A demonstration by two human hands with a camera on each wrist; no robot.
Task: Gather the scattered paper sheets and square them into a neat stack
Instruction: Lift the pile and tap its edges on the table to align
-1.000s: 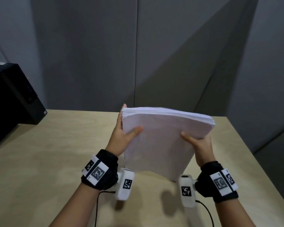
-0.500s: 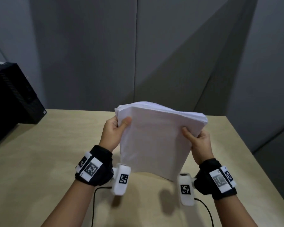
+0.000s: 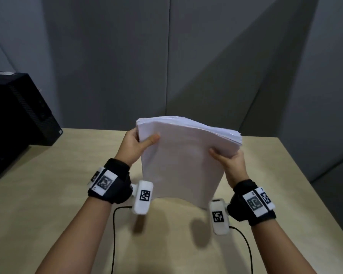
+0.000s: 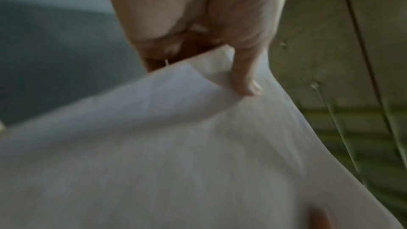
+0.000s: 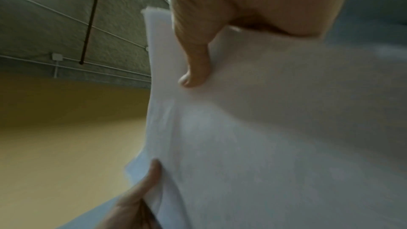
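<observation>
A thick stack of white paper sheets (image 3: 182, 159) stands upright on its lower edge over the wooden table (image 3: 48, 194), tilted toward me. My left hand (image 3: 139, 143) grips its upper left corner, thumb on the near face and fingers behind. My right hand (image 3: 228, 161) grips the right edge near the top, thumb on the near face. The left wrist view shows the left thumb (image 4: 244, 76) pressed on the paper stack (image 4: 176, 154). In the right wrist view the right thumb (image 5: 196, 65) presses the paper stack (image 5: 275, 137). The sheets' top edges are slightly uneven.
A black computer case (image 3: 18, 107) stands at the table's far left. Grey partition walls (image 3: 166, 56) close the back. The table's right edge (image 3: 313, 186) runs close to my right wrist. Two thin black cables (image 3: 113, 230) trail from my wrist cameras.
The stack has moved slightly left and lifted. My left hand slid up from the stack's left edge to its top left corner, and my right hand moved up along the right edge.
</observation>
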